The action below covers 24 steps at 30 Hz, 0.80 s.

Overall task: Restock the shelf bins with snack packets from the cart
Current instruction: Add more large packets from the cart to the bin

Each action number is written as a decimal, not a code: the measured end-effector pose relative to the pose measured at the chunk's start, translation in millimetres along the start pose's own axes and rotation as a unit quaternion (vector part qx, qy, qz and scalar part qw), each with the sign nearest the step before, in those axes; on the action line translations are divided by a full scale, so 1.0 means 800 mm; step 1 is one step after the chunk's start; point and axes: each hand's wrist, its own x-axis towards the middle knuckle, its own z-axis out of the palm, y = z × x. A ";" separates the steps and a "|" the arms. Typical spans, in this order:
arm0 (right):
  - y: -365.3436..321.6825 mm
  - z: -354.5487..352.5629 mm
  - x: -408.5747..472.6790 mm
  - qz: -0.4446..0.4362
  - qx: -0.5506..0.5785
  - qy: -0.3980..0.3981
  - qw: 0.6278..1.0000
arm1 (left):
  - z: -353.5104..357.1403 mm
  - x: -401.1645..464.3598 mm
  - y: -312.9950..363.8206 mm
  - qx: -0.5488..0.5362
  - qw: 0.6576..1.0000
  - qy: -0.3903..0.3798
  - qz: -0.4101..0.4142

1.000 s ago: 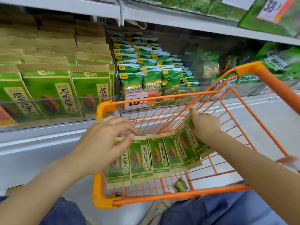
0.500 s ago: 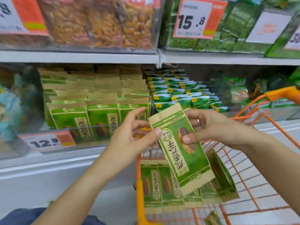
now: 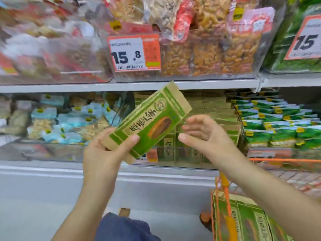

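My left hand [image 3: 107, 150] grips a green and tan snack packet [image 3: 152, 117] by its lower end, thumb on the front. The packet is tilted, its top pointing up and right, in front of the lower shelf. Beside the packet, my right hand [image 3: 205, 136] hovers with fingers spread and holds nothing. Behind the hands stands the shelf bin [image 3: 199, 153] with rows of the same green packets. Several more of these packets [image 3: 243, 221] stand in the orange cart [image 3: 224, 192] at the lower right.
The upper shelf [image 3: 132, 85] carries clear bins of nut bags with a 15.8 price tag [image 3: 134, 53]. Blue-labelled bags [image 3: 69, 122] fill the lower left bin; green and white packets [image 3: 278, 126] fill the right one. A white base panel runs below.
The packet has passed from my right hand to my left and risen in front of the shelf. My right hand has let go. The view has swung up and left.
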 end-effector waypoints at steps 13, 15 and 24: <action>0.067 -0.012 0.048 -0.189 -0.633 0.084 0.746 | -0.014 0.088 0.032 0.586 0.755 0.001 0.295; 0.066 -0.012 0.048 -0.197 -0.633 0.089 0.743 | 0.000 0.110 0.047 0.642 0.716 0.005 0.275; 0.068 -0.015 0.048 -0.213 -0.646 0.082 0.729 | 0.047 0.151 -0.014 0.732 0.613 -0.184 0.234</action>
